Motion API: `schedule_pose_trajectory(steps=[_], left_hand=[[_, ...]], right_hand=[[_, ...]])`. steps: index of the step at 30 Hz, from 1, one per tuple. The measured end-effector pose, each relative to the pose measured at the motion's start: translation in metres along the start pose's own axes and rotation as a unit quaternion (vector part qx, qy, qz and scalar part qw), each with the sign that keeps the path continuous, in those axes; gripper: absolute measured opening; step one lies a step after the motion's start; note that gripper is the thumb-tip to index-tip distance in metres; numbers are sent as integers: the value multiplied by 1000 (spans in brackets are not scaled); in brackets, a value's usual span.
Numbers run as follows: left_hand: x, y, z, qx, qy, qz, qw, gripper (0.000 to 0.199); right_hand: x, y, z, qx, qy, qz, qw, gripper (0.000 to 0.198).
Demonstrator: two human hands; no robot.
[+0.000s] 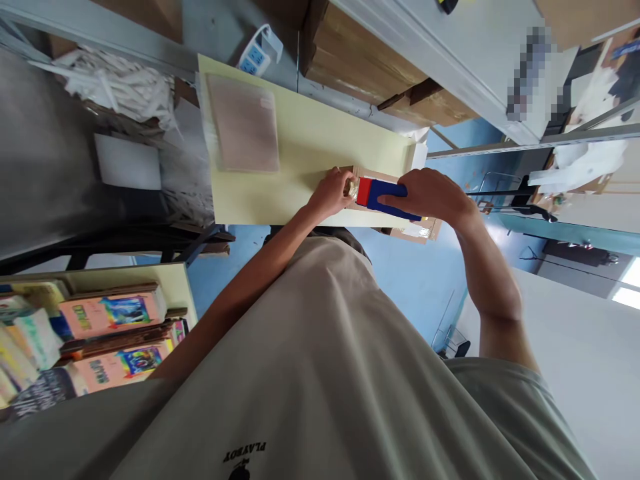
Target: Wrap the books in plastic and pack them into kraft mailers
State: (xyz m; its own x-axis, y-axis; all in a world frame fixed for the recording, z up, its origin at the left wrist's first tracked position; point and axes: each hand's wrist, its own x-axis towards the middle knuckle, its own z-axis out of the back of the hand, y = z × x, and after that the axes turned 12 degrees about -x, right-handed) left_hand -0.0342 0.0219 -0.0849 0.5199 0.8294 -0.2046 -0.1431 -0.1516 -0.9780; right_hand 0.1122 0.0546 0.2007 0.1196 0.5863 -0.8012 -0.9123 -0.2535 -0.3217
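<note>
A clear sheet [243, 127] lies on the table's [300, 133] left end. Near the table's front edge, the left hand [330, 192] curls its fingers at a shiny, crumpled bit [353, 189]; whether it grips that, I cannot tell. Just right, along that edge, the long block [376, 196], red at its left end, otherwise deep blue, is grasped by the right hand [434, 192].

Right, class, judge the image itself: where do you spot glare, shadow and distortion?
Head view: the window panes at the right edge wash out to white; head view: a soft shadow falls on the yellow tabletop beside the left hand; head view: wide-angle stretch makes the shirt loom large.
</note>
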Motion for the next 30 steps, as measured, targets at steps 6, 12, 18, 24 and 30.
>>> schedule_pose_trajectory(steps=[6,12,18,24,30], left_hand=[[-12,1,4,-14,-15,-3,1000,51],[-16,-4,-2,17,-41,15,999,51],[-19,-4,-34,-69,-201,65,975,40],[-18,-17,-57,23,-330,105,938,30],[-20,-27,-65,65,-375,126,916,32]], right_hand=[[28,-32,-32,17,36,10,999,76],[66,-44,-58,9,18,30,999,72],[89,-62,-71,48,4,81,996,75],[93,-68,-85,87,-27,130,987,69],[90,-70,-100,139,-26,156,978,60]])
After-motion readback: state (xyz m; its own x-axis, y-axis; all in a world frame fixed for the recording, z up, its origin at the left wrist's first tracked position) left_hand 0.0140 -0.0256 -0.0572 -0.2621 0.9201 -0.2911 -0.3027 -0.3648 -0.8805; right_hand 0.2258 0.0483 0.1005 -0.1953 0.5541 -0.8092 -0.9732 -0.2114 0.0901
